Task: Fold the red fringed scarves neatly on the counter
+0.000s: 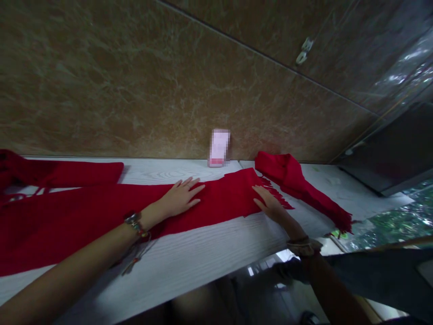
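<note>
A long red scarf [216, 205] with a fringed right end lies spread along the white wood-grain tabletop [203, 253]. My left hand [179, 198] rests flat on the middle of it, fingers stretched out; a watch and a beaded bracelet circle that wrist. Close to the fringe, my right hand [270, 204] lies on the scarf's end with its fingers extended. Beyond the fringe sits another red fringed cloth [297, 180], bunched and trailing toward the table's right edge. More red fabric [81, 174] is folded at the far left, partly cut off by the frame.
A pixelated pale pink rectangular object [219, 148] leans against the brown marbled wall [135, 90] behind the table. A white hook [304, 50] is fixed high on the wall. To the right stands a dark panel [389, 144]. Below the table's front edge shows a shiny floor [264, 289].
</note>
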Action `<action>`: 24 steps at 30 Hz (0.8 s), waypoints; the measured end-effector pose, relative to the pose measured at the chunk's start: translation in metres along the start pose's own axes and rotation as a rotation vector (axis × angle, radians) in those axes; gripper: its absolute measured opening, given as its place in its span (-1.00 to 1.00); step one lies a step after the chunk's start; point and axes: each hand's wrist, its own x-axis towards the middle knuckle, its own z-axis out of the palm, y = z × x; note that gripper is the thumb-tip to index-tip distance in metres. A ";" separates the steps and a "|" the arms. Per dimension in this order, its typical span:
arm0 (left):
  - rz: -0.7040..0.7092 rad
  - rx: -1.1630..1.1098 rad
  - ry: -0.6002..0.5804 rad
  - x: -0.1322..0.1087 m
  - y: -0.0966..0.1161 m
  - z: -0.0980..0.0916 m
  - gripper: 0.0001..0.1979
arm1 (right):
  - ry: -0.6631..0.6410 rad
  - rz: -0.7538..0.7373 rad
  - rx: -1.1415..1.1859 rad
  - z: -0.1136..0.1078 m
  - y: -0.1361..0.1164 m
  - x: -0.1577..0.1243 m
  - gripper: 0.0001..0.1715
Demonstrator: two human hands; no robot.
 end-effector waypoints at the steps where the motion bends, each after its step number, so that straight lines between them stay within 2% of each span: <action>1: -0.089 0.006 -0.029 0.000 -0.004 0.000 -0.48 | -0.053 -0.030 -0.030 0.003 0.004 0.002 -0.60; 4: -0.245 -0.029 -0.148 -0.005 -0.013 0.002 -0.43 | -0.174 -0.134 -0.092 0.005 0.020 0.000 -0.72; 7: -0.279 -0.071 -0.200 -0.009 -0.016 0.001 -0.38 | -0.252 -0.134 -0.143 -0.002 0.037 0.001 -0.78; 10: -0.284 -0.087 -0.198 -0.009 -0.015 -0.003 -0.34 | -0.280 -0.080 -0.196 -0.011 0.039 0.019 -0.73; 13: -0.289 -0.092 -0.188 -0.007 -0.015 -0.005 -0.30 | -0.206 -0.031 -0.187 -0.013 0.020 0.055 -0.69; 16: -0.300 -0.092 -0.194 -0.007 -0.015 -0.003 -0.29 | -0.174 -0.067 -0.113 -0.002 -0.009 0.094 -0.61; 21: -0.289 -0.090 -0.186 -0.008 -0.017 0.000 -0.25 | -0.318 -0.135 -0.023 0.022 -0.035 0.136 -0.71; 24: -0.275 -0.085 -0.060 -0.004 -0.022 0.001 -0.28 | -0.393 -0.152 0.011 0.026 -0.036 0.150 -0.82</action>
